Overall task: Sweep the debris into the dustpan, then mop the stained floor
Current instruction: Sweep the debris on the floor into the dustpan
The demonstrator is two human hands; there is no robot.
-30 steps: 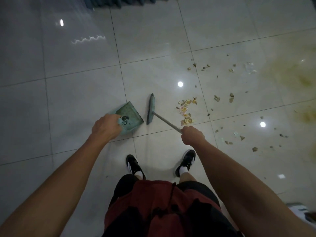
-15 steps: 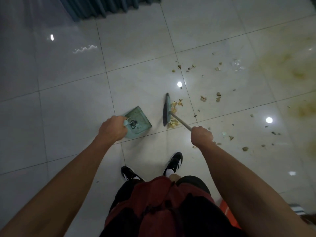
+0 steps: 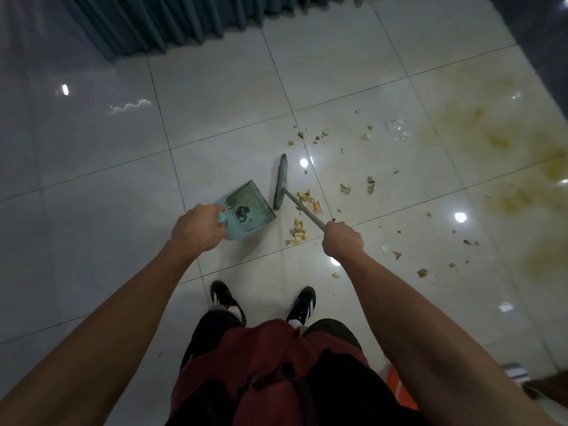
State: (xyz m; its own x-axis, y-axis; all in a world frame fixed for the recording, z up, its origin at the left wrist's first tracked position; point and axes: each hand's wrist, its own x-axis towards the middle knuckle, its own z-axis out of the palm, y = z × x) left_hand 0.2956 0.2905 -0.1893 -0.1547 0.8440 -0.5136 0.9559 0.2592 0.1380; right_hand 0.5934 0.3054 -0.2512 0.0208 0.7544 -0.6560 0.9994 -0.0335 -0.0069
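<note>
My left hand (image 3: 196,227) grips the handle of a teal dustpan (image 3: 249,204) lying flat on the tiled floor, its mouth facing right; a small dark clump lies inside. My right hand (image 3: 341,242) is closed on the thin handle of a broom (image 3: 282,182), whose teal head stands just right of the pan's mouth. A heap of yellowish debris (image 3: 309,204) lies right of the broom head, with another clump (image 3: 297,233) nearer me. More crumbs (image 3: 370,182) are scattered to the right. A yellow-brown stain (image 3: 498,142) spreads over the tiles at far right.
A dark blue curtain (image 3: 172,23) hangs along the far edge. My two black shoes (image 3: 302,304) stand just below the dustpan. A crumpled clear wrapper (image 3: 398,132) lies near the stain. An orange object (image 3: 402,388) sits at my right side.
The broom head swept left up to the dustpan's mouth, leaving debris clumps behind it. The view tilted up, showing more curtain. Both hands kept their grips.
</note>
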